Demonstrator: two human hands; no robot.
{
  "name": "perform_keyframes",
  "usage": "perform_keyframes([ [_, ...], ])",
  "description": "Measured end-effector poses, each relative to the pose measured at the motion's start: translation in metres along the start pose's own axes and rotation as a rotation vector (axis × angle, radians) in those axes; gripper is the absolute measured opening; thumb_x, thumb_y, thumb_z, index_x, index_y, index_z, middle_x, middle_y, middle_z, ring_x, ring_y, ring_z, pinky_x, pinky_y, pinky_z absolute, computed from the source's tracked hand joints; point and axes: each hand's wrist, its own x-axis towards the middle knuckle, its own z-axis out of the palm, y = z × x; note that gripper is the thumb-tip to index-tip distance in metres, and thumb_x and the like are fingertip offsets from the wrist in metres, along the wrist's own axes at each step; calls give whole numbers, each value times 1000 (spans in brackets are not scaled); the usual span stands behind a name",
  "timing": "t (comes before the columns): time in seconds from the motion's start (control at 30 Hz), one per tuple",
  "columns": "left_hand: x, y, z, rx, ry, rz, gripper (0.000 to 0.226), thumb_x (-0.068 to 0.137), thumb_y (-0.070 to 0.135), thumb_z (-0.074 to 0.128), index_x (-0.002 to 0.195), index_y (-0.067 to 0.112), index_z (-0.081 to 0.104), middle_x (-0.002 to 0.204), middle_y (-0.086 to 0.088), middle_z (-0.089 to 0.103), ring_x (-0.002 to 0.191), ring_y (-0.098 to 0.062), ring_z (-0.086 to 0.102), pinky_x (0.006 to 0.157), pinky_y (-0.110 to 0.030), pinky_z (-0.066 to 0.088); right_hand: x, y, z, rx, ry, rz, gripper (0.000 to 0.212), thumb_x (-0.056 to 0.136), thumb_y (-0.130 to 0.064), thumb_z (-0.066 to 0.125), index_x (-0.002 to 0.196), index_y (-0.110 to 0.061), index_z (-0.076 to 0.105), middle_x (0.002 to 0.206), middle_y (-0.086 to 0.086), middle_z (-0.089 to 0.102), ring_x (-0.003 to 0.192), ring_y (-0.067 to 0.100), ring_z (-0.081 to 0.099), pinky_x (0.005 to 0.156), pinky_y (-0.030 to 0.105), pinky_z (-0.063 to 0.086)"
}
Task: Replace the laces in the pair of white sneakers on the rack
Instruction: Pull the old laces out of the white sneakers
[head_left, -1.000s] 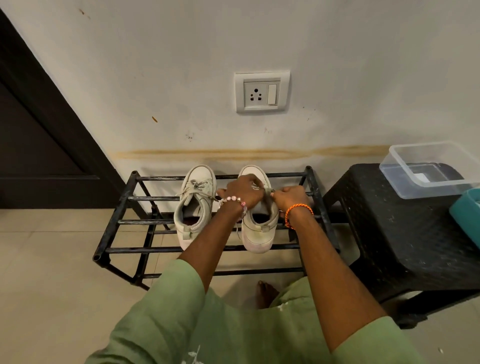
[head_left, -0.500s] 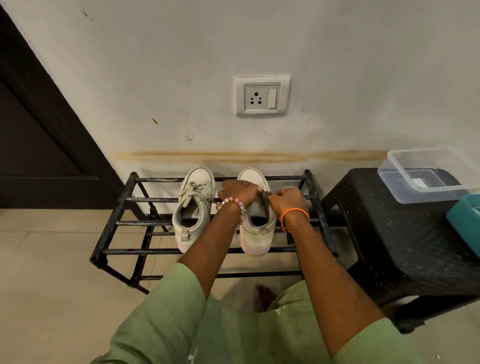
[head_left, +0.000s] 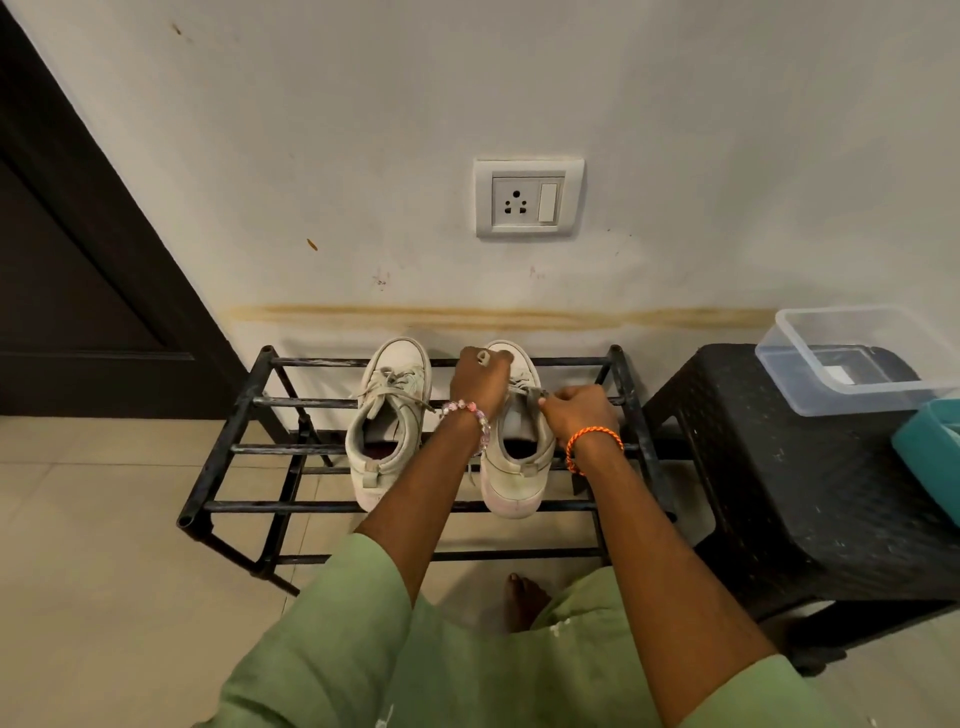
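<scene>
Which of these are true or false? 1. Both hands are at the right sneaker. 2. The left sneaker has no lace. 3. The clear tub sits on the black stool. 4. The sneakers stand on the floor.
1. True: the left hand and right hand are both at the right sneaker.
2. False: the left sneaker is laced.
3. True: the clear tub sits on the stool.
4. False: they stand on the rack.

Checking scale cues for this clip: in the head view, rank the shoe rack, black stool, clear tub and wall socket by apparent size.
1. shoe rack
2. black stool, partly cut off, so close to the rack
3. clear tub
4. wall socket, farther away, so unsure against the tub
</scene>
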Motion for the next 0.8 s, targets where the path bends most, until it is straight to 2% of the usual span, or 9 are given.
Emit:
perform_keyframes([
  [0.1,-3,-19,3,676,-3,170,20,81,40,63,96,29,70,105,5,66,106,-20,52,91,-38,32,-3,-1,-1,7,5,-3,17,88,-24,63,88,-9,71,61,-2,55,57,9,50,52,19,36],
  [0.2,-4,-24,6,862,59,273,24,86,38,62,107,31,71,113,1,66,112,-25,52,91,-39,30,-3,-1,0,17,12,2,18,88,-24,63,89,-8,71,62,-2,56,57,8,51,51,19,36],
  [0.33,-4,-23,9,754,75,271,21,84,32,64,102,28,73,112,0,66,114,-25,50,90,-38,29,-2,-1,1,1,31,13,20,87,-27,64,93,-9,72,76,5,65,68,15,57,62,24,43],
  [0.4,-2,-23,6,693,46,229,17,81,32,67,96,28,75,107,2,69,113,-24,51,90,-37,30,-2,-1,1,-5,37,16,21,86,-28,65,92,-9,72,75,6,64,71,18,57,62,24,42],
  [0.47,1,-23,2,562,-12,188,9,76,31,70,82,34,76,98,4,72,108,-24,55,95,-38,38,-2,-2,3,-14,47,19,22,85,-28,66,91,-8,72,70,4,61,71,19,57,59,23,42],
  [0.53,4,-23,-4,405,-74,168,13,73,28,71,67,39,72,90,5,73,101,-24,60,93,-42,47,-2,-1,4,-16,73,21,21,84,-27,66,93,-8,71,70,3,59,74,19,58,61,26,46],
  [0.67,-1,-16,-18,74,-49,180,6,75,9,74,70,13,75,86,-8,73,85,-19,66,87,-31,51,-5,-1,7,-25,104,24,24,82,-31,67,96,-13,71,87,7,68,86,26,63,73,32,50],
  [0.73,-3,-15,-20,-48,-13,87,13,78,7,70,67,13,70,84,-5,71,86,-19,64,86,-31,50,-8,-1,9,-48,114,15,24,83,-34,66,98,-16,72,95,8,70,92,28,64,77,33,51],
  [0.8,-4,-17,-19,-146,6,-16,12,81,5,62,73,10,70,85,-3,68,84,-14,63,79,-27,50,-11,-1,11,-60,123,6,25,84,-38,64,99,-19,72,95,8,71,91,27,64,76,33,52],
])
